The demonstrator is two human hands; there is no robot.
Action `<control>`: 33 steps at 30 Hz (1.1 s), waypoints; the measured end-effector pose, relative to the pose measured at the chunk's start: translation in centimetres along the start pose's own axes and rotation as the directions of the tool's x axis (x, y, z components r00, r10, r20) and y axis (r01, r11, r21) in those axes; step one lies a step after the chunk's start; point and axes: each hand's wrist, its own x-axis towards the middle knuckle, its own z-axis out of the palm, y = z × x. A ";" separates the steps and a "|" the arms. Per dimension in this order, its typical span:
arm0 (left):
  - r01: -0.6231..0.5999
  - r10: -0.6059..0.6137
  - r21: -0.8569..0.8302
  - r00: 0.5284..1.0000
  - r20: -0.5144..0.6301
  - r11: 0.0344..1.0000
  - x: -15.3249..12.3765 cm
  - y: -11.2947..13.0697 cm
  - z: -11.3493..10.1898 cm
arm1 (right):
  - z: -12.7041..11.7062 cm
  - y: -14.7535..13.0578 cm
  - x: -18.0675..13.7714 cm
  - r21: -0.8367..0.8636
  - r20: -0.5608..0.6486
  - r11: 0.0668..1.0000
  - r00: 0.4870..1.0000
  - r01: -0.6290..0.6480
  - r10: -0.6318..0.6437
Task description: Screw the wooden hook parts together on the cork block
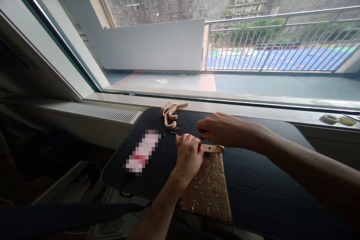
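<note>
My right hand [215, 127] is closed around the dark handle of a screwdriver [202, 132], its shaft pointing down beside my left fingers. My left hand [189, 153] presses a pale wooden hook [213, 149] down at the far end of a worn wooden board [209, 189]. The hook's rounded end, with a dark hole in it, sticks out to the right; my fingers hide the rest. Small dark screws [174, 132] lie loose left of my hands. Behind them are several more curved wooden hooks [169, 114] in a pile.
The black table [267, 180] stands against a window sill [239, 108]. At its left lies a blurred pink-and-white object [144, 152]. A white vent grille [104, 111] is further left. Rolls of tape [329, 119] rest on the sill at right.
</note>
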 end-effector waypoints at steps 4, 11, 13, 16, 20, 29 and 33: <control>-0.006 0.006 -0.005 1.000 0.014 1.000 0.0 0.0 -0.1 | 0.1 0.3 -0.1 0.027 -0.016 0.999 1.000 0.018 -0.018; -0.003 0.004 -0.009 1.000 0.022 1.000 0.0 -0.1 -0.1 | -0.3 -0.1 -0.1 0.005 0.016 1.000 1.000 -0.003 0.003; -0.003 0.003 -0.021 1.000 0.026 1.000 0.1 -0.1 0.0 | -0.3 0.0 -0.2 0.006 0.022 1.000 1.000 -0.006 0.005; -0.004 0.004 -0.027 1.000 0.018 1.000 0.1 0.0 0.0 | -0.2 0.1 -0.3 0.028 0.004 1.000 1.000 0.006 -0.006; -0.013 0.013 -0.029 1.000 0.002 0.999 0.1 0.0 0.1 | 0.0 0.2 -0.3 0.055 -0.007 0.998 1.000 0.003 -0.002; -0.010 0.009 -0.057 1.000 -0.030 0.998 0.2 -0.4 0.5 | -0.2 0.2 0.0 0.012 0.017 1.000 0.999 -0.028 0.028; -0.019 0.017 -0.059 0.999 -0.046 0.998 0.2 -0.3 0.5 | -0.1 -0.3 0.3 -0.035 0.015 0.998 0.998 -0.060 0.060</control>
